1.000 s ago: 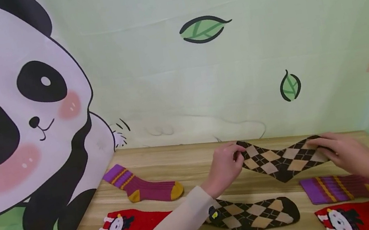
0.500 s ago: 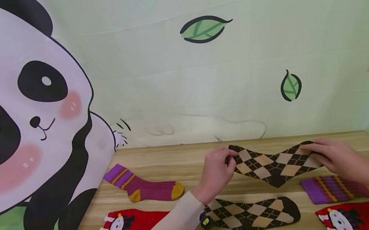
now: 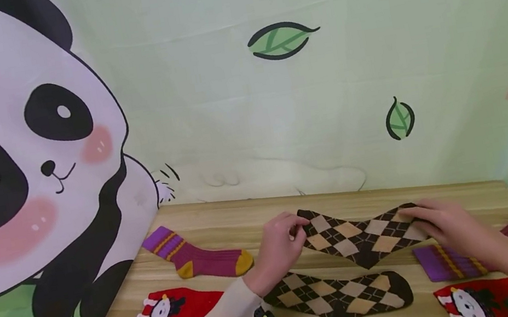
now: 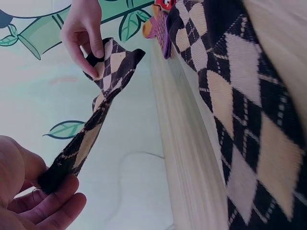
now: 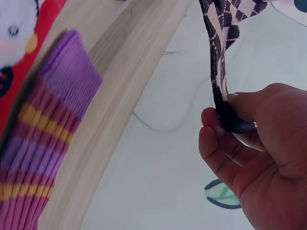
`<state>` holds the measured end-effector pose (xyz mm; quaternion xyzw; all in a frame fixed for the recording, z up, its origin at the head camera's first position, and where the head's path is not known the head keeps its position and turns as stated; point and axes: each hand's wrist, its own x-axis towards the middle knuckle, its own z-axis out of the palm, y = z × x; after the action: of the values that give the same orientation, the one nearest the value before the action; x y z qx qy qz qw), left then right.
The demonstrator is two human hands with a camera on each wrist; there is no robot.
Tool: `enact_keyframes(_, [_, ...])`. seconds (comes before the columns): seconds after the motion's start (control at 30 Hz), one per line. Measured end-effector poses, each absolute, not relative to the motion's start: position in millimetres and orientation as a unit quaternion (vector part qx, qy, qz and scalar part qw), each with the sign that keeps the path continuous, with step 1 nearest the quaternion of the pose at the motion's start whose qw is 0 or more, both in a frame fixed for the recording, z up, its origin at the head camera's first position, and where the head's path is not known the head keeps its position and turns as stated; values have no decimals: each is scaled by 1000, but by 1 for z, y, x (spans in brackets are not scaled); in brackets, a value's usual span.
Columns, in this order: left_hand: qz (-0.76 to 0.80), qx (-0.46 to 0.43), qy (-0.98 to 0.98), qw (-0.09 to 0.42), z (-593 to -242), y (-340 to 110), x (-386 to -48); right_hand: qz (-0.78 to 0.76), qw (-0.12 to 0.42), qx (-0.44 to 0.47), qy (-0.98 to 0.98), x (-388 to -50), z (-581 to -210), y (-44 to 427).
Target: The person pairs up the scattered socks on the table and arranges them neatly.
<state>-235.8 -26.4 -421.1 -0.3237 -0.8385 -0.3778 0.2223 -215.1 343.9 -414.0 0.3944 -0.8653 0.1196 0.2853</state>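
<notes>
A black, tan and grey argyle sock (image 3: 363, 238) hangs stretched between both hands above the table, its heel sagging in the middle. My left hand (image 3: 278, 246) pinches its cuff end between thumb and fingers. At the toe end, my right hand (image 3: 459, 228) pinches the other tip. In the left wrist view the held sock (image 4: 91, 129) is seen edge-on and slightly twisted between the two hands. A matching argyle sock (image 3: 340, 294) lies flat on the wooden table (image 3: 262, 212) just below the held one, partly behind the left wrist.
To the left lie a purple and yellow sock (image 3: 210, 259) and a red sock with an animal face (image 3: 183, 308), partly under the left sleeve. At right are another purple sock (image 3: 450, 260) and red sock (image 3: 486, 299), partly covered by the right arm. A printed panda backdrop (image 3: 249, 126) stands behind.
Both hands have moved left and slightly down together, carrying the stretched argyle sock so that it hangs more directly above the matching one. The other socks have stayed put.
</notes>
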Motion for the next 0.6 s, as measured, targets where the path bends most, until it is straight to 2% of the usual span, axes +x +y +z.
enact_keyframes(0.27, [-378,-307,-842,232,-428,-44,-227,135,250,385,-878,-202,-413,330])
enact_keyframes(0.6, [-365,-309,-841,252,-434,-62,-217,157,252,412,-861,-196,-419,317])
